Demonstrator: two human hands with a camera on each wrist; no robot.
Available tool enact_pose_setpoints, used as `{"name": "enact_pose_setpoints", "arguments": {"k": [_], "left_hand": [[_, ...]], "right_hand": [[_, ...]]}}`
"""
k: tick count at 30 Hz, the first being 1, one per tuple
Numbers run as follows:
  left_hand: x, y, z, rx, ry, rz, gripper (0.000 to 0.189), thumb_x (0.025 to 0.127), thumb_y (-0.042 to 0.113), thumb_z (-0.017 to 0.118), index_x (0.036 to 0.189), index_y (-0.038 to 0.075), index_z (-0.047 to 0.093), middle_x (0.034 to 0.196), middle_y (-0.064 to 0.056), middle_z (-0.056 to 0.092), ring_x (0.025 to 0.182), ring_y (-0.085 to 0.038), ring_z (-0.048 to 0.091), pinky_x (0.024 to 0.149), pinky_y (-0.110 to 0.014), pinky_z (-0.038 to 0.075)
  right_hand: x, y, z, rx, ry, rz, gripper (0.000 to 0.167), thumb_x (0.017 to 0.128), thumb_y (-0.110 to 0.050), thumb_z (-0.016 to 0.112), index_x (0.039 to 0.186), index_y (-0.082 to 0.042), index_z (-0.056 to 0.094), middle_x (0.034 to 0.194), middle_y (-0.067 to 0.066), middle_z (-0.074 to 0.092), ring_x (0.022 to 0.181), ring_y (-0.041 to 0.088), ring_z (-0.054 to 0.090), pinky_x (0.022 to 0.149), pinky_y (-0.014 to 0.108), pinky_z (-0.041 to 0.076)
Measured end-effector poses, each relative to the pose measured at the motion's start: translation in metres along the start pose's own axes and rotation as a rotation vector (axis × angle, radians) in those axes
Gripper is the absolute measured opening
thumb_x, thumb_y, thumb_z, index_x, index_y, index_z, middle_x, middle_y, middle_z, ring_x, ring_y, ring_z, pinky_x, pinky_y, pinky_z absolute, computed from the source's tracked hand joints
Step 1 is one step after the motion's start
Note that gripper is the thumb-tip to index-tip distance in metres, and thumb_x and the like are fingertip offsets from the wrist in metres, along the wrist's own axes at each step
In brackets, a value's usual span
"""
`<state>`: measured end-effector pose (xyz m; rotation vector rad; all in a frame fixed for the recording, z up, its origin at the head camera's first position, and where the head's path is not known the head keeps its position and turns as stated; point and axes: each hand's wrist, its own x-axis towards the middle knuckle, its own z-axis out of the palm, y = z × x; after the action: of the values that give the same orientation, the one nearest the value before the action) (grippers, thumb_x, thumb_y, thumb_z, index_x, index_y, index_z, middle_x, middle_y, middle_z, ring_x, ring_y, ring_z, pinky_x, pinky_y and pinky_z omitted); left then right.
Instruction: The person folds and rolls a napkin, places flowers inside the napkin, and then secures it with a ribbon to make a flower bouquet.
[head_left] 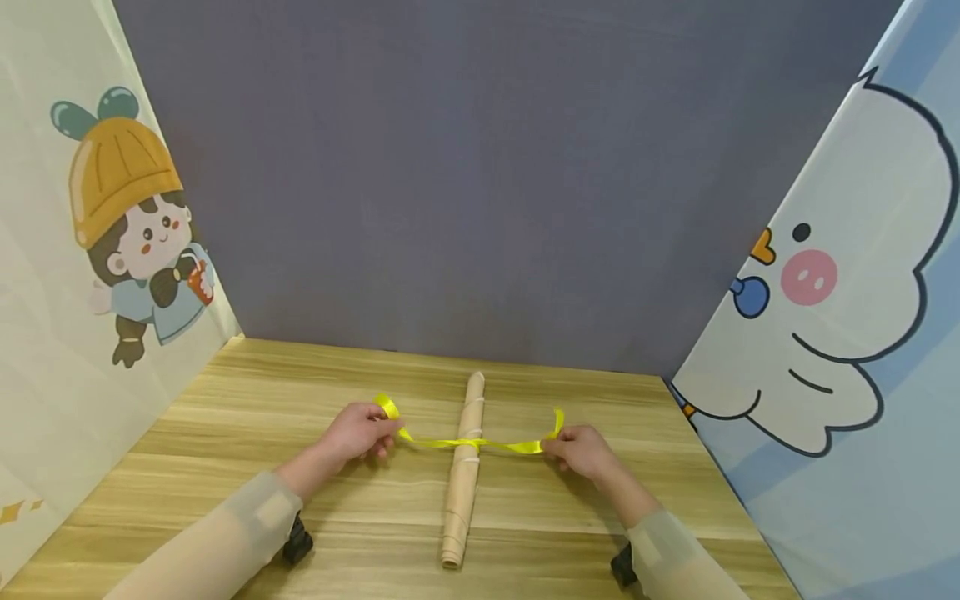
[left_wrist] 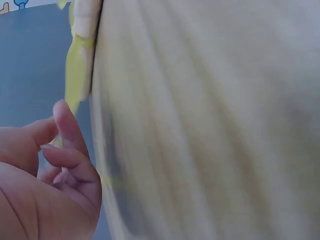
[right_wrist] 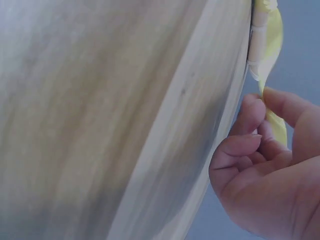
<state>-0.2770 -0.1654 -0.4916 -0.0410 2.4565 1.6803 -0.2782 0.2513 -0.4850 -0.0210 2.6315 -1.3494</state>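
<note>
A rolled-up tan sheet, narrow and long, lies lengthwise on the table with thin pale bands around it. Yellow ribbon crosses over the roll near its middle and stretches out to both sides. Left of the roll, my left hand pinches one ribbon end, and a loop of it curls up past the fingers. To the right, my right hand pinches the other end, whose tip sticks up. Both wrist views show thumb and forefinger meeting on the ribbon. Whether a knot sits at the crossing is too small to tell.
The wood-grain table reaches back to a dark grey panel. Printed cartoon panels stand on the left and on the right. A black wrist device sits under the left sleeve, with another under the right.
</note>
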Motion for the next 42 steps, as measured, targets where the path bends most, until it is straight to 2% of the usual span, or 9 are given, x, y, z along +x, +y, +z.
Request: {"name": "enact_pose_setpoints", "arguments": {"k": [4, 7, 12, 16, 19, 25, 30, 39, 42], "left_hand": [[0.004, 0.006, -0.007, 0.075, 0.116, 0.030, 0.069, 0.103, 0.029, 0.078, 0.149, -0.011, 0.045, 0.105, -0.018, 0.074, 0.074, -0.019, 0.066, 0.064, -0.029, 0.049], [0.004, 0.010, -0.010, 0.136, 0.149, 0.086, 0.072, 0.103, 0.030, 0.077, 0.156, -0.007, 0.044, 0.117, -0.019, 0.070, 0.088, -0.022, 0.065, 0.073, -0.031, 0.052], [0.007, 0.011, -0.005, 0.188, -0.001, 0.244, 0.041, 0.104, 0.026, 0.077, 0.136, 0.000, 0.070, 0.110, -0.011, 0.074, 0.095, -0.020, 0.066, 0.077, -0.030, 0.055], [0.010, 0.013, 0.009, 0.222, -0.139, 0.342, 0.028, 0.102, 0.023, 0.079, 0.122, 0.003, 0.079, 0.102, -0.003, 0.077, 0.093, -0.015, 0.066, 0.079, -0.028, 0.053], [0.013, 0.016, 0.021, 0.239, -0.209, 0.383, 0.025, 0.101, 0.021, 0.080, 0.119, 0.003, 0.081, 0.105, -0.003, 0.080, 0.096, -0.012, 0.068, 0.083, -0.027, 0.055], [0.021, 0.020, 0.040, 0.243, -0.287, 0.409, 0.026, 0.098, 0.019, 0.084, 0.117, 0.003, 0.082, 0.110, -0.008, 0.084, 0.100, -0.014, 0.074, 0.087, -0.031, 0.060], [0.024, 0.020, 0.048, 0.283, -0.298, 0.395, 0.018, 0.096, 0.019, 0.086, 0.110, 0.007, 0.085, 0.105, -0.003, 0.084, 0.095, -0.010, 0.071, 0.083, -0.029, 0.058], [0.026, 0.017, 0.049, 0.327, -0.295, 0.403, 0.011, 0.098, 0.016, 0.083, 0.106, 0.009, 0.086, 0.103, -0.003, 0.085, 0.091, -0.008, 0.068, 0.079, -0.027, 0.056], [0.025, 0.016, 0.047, 0.339, -0.298, 0.405, 0.010, 0.099, 0.016, 0.083, 0.106, 0.009, 0.086, 0.102, -0.002, 0.084, 0.092, -0.007, 0.068, 0.082, -0.028, 0.056]], "right_hand": [[0.001, 0.002, -0.005, 0.010, 0.047, 0.001, 0.027, 0.101, -0.024, 0.077, 0.109, 0.002, 0.077, 0.102, 0.011, 0.079, 0.077, 0.020, 0.066, 0.074, 0.034, 0.056], [0.003, 0.004, -0.011, 0.004, 0.096, -0.002, 0.027, 0.104, -0.022, 0.074, 0.115, 0.002, 0.076, 0.103, 0.013, 0.078, 0.076, 0.019, 0.066, 0.073, 0.033, 0.056], [0.005, 0.004, -0.014, 0.034, 0.105, -0.031, 0.030, 0.107, -0.024, 0.070, 0.124, 0.001, 0.075, 0.106, 0.013, 0.077, 0.084, 0.022, 0.069, 0.078, 0.035, 0.059], [0.007, -0.008, -0.005, -0.009, 0.032, -0.139, 0.032, 0.108, -0.027, 0.072, 0.127, -0.003, 0.076, 0.111, 0.010, 0.078, 0.095, 0.022, 0.071, 0.081, 0.037, 0.061], [0.012, -0.021, 0.009, -0.092, -0.040, -0.226, 0.028, 0.107, -0.029, 0.073, 0.125, -0.008, 0.078, 0.111, 0.004, 0.077, 0.095, 0.019, 0.068, 0.078, 0.036, 0.057], [0.021, -0.039, 0.041, -0.171, -0.106, -0.304, 0.018, 0.104, -0.029, 0.078, 0.116, -0.016, 0.083, 0.110, -0.002, 0.078, 0.092, 0.013, 0.065, 0.079, 0.033, 0.054], [0.027, -0.044, 0.057, -0.188, -0.128, -0.326, 0.020, 0.101, -0.030, 0.081, 0.115, -0.016, 0.085, 0.108, -0.001, 0.082, 0.088, 0.012, 0.065, 0.074, 0.030, 0.054], [0.028, -0.042, 0.063, -0.225, -0.134, -0.318, 0.011, 0.100, -0.026, 0.082, 0.106, -0.017, 0.085, 0.101, -0.004, 0.080, 0.095, 0.011, 0.066, 0.087, 0.037, 0.055], [0.028, -0.042, 0.062, -0.222, -0.143, -0.319, 0.009, 0.101, -0.024, 0.081, 0.105, -0.016, 0.084, 0.099, -0.004, 0.078, 0.093, 0.012, 0.065, 0.085, 0.037, 0.055]]}}
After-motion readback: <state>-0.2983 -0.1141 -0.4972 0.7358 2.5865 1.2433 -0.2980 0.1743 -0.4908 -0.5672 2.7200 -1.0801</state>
